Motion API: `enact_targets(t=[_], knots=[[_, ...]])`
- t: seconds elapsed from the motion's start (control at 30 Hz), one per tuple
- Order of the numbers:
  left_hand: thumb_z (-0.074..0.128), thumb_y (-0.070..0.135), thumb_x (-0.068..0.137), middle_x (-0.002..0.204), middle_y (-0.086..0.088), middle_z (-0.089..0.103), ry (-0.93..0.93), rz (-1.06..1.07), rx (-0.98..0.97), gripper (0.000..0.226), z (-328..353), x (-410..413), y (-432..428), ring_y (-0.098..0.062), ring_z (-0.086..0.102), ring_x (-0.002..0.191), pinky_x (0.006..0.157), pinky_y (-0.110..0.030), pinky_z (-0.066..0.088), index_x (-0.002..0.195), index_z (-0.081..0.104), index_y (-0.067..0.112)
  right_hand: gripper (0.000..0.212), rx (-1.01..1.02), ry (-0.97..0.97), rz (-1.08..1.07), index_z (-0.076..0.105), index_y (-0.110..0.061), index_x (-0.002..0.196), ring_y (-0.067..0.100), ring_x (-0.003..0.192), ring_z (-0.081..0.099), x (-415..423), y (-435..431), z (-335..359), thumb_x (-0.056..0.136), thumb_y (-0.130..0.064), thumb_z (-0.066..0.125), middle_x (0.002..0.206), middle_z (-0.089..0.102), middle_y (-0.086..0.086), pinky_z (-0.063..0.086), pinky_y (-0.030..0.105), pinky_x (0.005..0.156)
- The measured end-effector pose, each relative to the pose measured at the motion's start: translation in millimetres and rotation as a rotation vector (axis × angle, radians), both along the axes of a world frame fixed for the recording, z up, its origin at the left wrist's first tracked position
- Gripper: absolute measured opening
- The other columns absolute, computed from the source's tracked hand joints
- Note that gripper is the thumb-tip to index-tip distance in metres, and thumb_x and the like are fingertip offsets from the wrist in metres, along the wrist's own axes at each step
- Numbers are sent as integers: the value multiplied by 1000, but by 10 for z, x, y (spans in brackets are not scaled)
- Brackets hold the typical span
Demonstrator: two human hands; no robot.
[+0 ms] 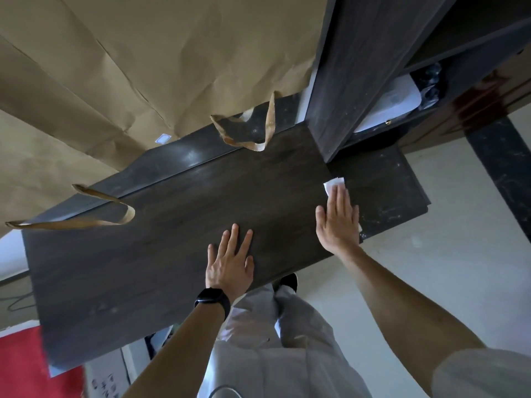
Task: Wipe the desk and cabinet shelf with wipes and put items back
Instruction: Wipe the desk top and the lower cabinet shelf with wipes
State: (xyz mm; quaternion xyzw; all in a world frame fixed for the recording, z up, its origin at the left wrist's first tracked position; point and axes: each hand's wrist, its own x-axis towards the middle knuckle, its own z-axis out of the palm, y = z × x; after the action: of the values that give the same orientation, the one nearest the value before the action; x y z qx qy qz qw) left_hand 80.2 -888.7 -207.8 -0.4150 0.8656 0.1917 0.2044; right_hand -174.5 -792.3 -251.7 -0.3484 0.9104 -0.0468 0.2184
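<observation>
Both grips are spread wide: left hand (230, 262) laid flat on the counter (143, 268), wipe (334, 183) pressed under right hand (340, 222), paper bags (129, 67) piled far-left.

I see a dark matt wood-grain bench (172, 239), a creased tan paper bag (143, 67) at its far side, and a thin white wipe (333, 183) to the right.

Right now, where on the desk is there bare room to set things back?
Widest bare patch: left front of the desk, between the near bag handle and the left hand. A second lies between the far bag handle and both hands. Crowded: the right end, where the right hand presses the wipe beside the cabinet.
</observation>
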Motion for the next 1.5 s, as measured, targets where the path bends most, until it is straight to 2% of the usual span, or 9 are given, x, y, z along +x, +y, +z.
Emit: enact_targets(t=[0.27,0.43,0.77,0.93,1.03,1.2,1.27,1.4,1.5], knots=[[32,40,104,169,-4,-1,8,14,22,64,33,-310,-15,-26,4,155,122,-53,14,161,7,26,71,36,-48,-83,9,-5,155,26,151,7,466,632,161,99,-49,13,163,7,11,28,53,114],[33,42,104,169,-2,0,10,74,25,63,34,-598,83,-26,5,155,122,-52,16,161,10,27,71,23,-66,-46,-1,-10,155,21,151,3,120,300,190,99,-50,11,164,-3,6,19,56,117],[33,50,102,169,-3,-7,-105,390,16,75,19,-1274,511,-25,-1,155,122,-50,13,161,3,14,67,-279,-458,63,4,-4,154,22,150,12,-630,-383,35,103,-34,34,163,7,13,9,25,118],[34,42,103,169,2,-5,-78,335,37,68,93,-1655,772,-26,-1,155,121,-51,15,161,3,25,56,-303,-694,-132,19,-15,154,18,143,31,-536,373,101,104,-37,31,157,30,6,25,28,115],[33,39,104,169,4,-5,-35,295,92,64,112,-1881,904,-24,-4,155,122,-51,14,161,5,31,49,-334,-953,-375,27,-22,153,7,131,40,-511,656,92,106,-36,26,148,40,-3,31,23,109],[31,38,105,169,5,-7,-73,263,81,62,74,-1936,972,-22,-5,155,121,-52,13,160,2,35,65,-265,-1200,-649,41,-21,146,14,128,49,-625,493,71,98,-61,24,145,48,-1,35,37,114],[30,39,105,168,6,-7,-88,241,57,62,58,-1923,973,-21,-4,155,120,-52,14,160,2,35,57,-300,-1303,-661,52,-16,136,16,118,56,-764,310,189,102,-54,27,134,58,4,39,34,108],[28,41,105,168,4,-9,-93,231,18,62,-5,-1930,995,-22,-6,155,121,-52,12,160,-1,35,59,-331,-1338,-647,34,-8,149,20,142,34,-940,91,120,104,-47,30,152,36,2,25,31,114],[26,42,105,168,3,-12,-79,260,-2,62,-68,-1963,1058,-23,-10,155,123,-52,11,160,-3,34,53,-401,-1330,-611,26,-13,153,14,144,29,-832,283,86,106,-38,29,159,28,4,21,33,120]])
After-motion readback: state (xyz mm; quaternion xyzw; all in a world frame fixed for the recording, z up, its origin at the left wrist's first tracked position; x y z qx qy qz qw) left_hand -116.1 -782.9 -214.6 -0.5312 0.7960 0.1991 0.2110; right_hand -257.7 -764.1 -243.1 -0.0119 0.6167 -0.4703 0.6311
